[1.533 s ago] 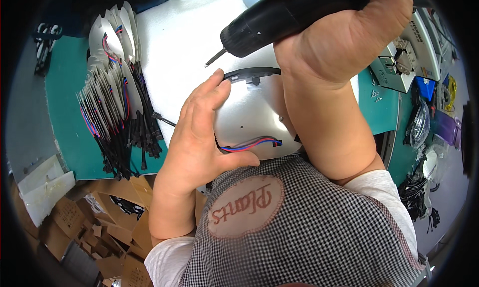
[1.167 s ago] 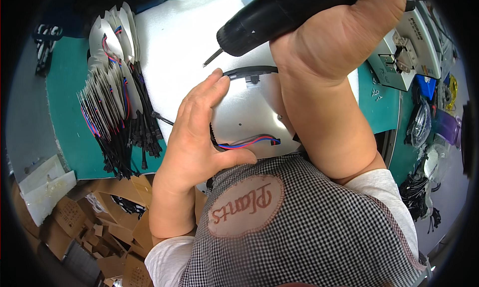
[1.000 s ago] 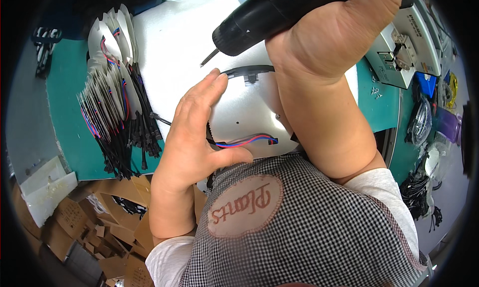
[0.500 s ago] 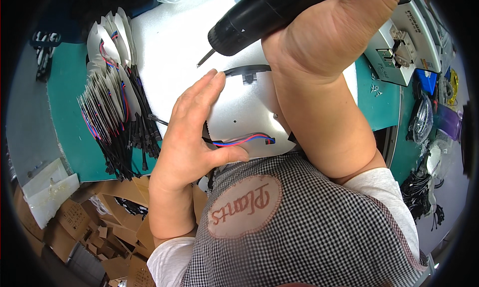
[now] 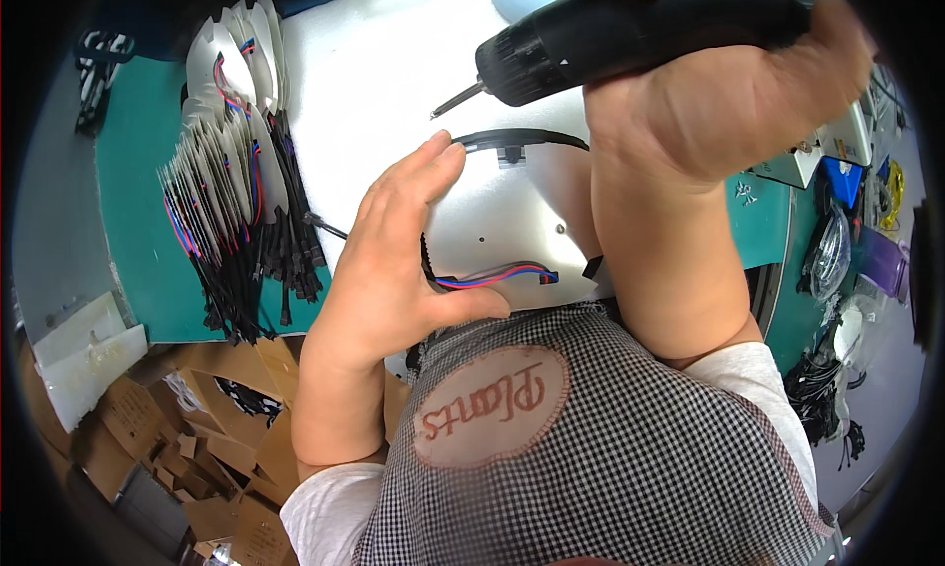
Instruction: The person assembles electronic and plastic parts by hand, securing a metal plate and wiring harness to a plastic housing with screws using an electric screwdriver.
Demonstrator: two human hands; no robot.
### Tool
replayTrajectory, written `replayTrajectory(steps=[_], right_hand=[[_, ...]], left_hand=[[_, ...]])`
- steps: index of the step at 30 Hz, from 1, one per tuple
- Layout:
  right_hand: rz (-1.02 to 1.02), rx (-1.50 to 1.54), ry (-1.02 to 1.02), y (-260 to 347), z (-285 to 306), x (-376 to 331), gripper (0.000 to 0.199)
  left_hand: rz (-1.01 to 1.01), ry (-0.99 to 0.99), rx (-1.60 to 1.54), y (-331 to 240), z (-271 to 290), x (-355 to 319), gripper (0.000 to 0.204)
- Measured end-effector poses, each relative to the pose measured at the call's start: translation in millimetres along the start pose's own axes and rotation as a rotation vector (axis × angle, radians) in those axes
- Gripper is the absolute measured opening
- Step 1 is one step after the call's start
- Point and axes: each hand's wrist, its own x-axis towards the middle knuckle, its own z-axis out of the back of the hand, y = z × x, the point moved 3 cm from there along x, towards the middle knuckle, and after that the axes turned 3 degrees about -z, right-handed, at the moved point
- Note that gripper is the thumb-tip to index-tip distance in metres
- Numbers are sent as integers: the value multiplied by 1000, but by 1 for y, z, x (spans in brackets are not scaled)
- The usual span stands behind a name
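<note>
In the head view, the electric screwdriver [image 5: 630, 36] has shifted rightward and slightly farther from the silver disc [image 5: 517, 202] since half a second ago. Our right hand [image 5: 728, 103] is closed around its barrel; the bit points past the disc's far-left edge, touching nothing we can make out. Our left hand [image 5: 384, 251] grips the disc's left edge, fingers along the rim and thumb over the near face, presumably to steady it. The disc sits over white foam [image 5: 364, 84], close against our apron [image 5: 650, 418], perhaps to protect its finish. Wired plates [image 5: 212, 157] stand stacked left of the disc, probably for easy reach.
</note>
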Motion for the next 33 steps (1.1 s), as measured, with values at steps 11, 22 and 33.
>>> replayTrajectory(steps=[11,22,33], right_hand=[[10,-75,9,-9,-7,0,59],[34,-125,-4,-9,0,6,59],[71,-171,-56,-9,3,3,59]], left_hand=[[26,0,-20,2,0,-1,114],[46,36,8,0,2,2,117],[-5,78,9,11,7,3,114]])
